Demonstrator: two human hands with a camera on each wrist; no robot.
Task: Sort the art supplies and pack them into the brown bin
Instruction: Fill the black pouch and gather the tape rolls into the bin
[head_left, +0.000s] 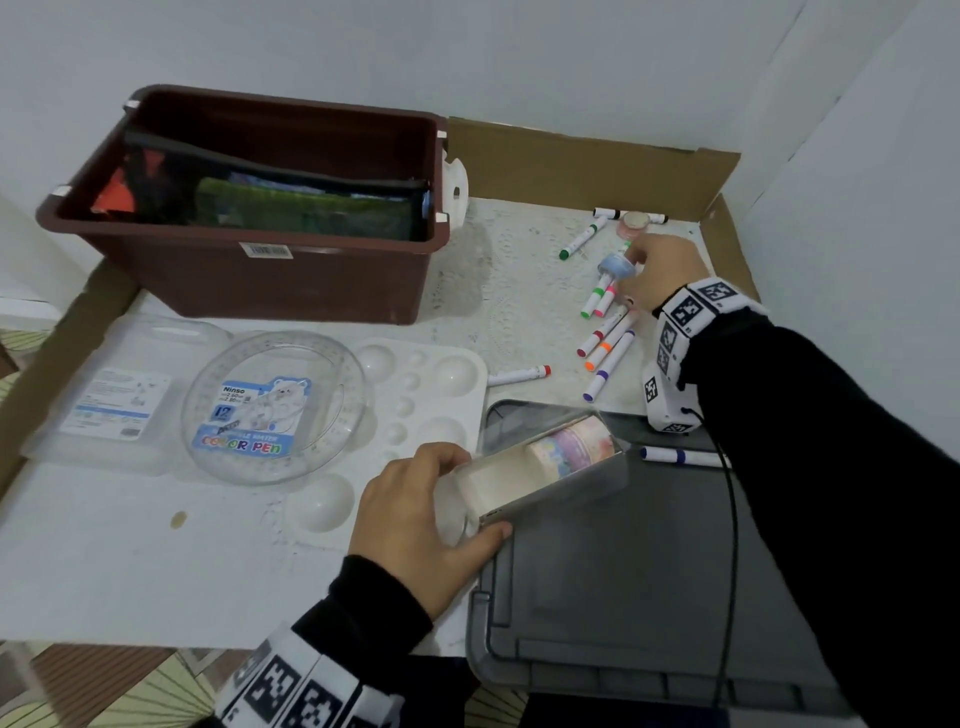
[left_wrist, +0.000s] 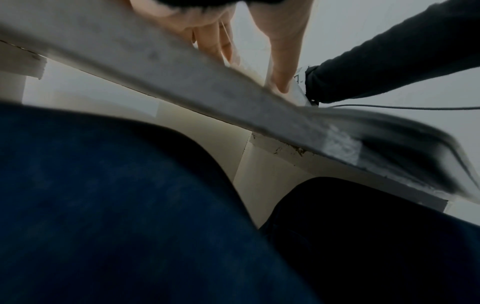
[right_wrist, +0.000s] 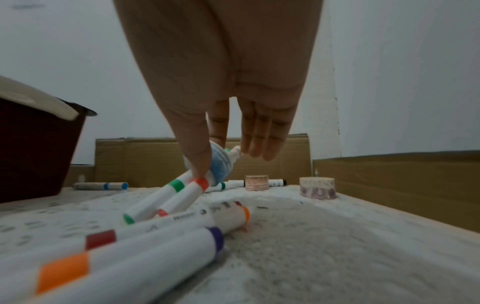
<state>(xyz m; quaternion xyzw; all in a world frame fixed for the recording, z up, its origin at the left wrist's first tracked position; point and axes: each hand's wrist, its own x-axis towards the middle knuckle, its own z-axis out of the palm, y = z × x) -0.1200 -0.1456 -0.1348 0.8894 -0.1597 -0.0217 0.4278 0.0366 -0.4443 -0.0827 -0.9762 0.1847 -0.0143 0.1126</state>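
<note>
- My right hand (head_left: 662, 270) pinches a small blue tape roll (head_left: 616, 266) between thumb and forefinger; the other fingers hang straight. The roll is lifted just above two white markers, one with a green band (right_wrist: 155, 198) and one with a red band (right_wrist: 183, 197).
- My left hand (head_left: 415, 525) grips the near end of a clear tape box (head_left: 540, 475), thumb on one side, fingers curled round the other. The box is tilted over a grey lid (head_left: 623, 571), with a pastel tape roll (head_left: 576, 447) inside it.
- Loose markers (head_left: 608, 348) lie on the white tabletop (head_left: 130, 561) just beside my right hand; another marker with a blue band (head_left: 675, 456) rests on the grey lid.
- A pink tape roll (head_left: 634, 222) stands near the cardboard wall behind; the right wrist view shows a purple patterned roll (right_wrist: 317, 188) near it.
- The brown bin (head_left: 249, 270) stands at the far left of the tabletop, holding a dark zip pouch (head_left: 291, 202).
- Before the bin lie a round clear marker case (head_left: 275, 410) and a white paint palette (head_left: 415, 395).
</note>
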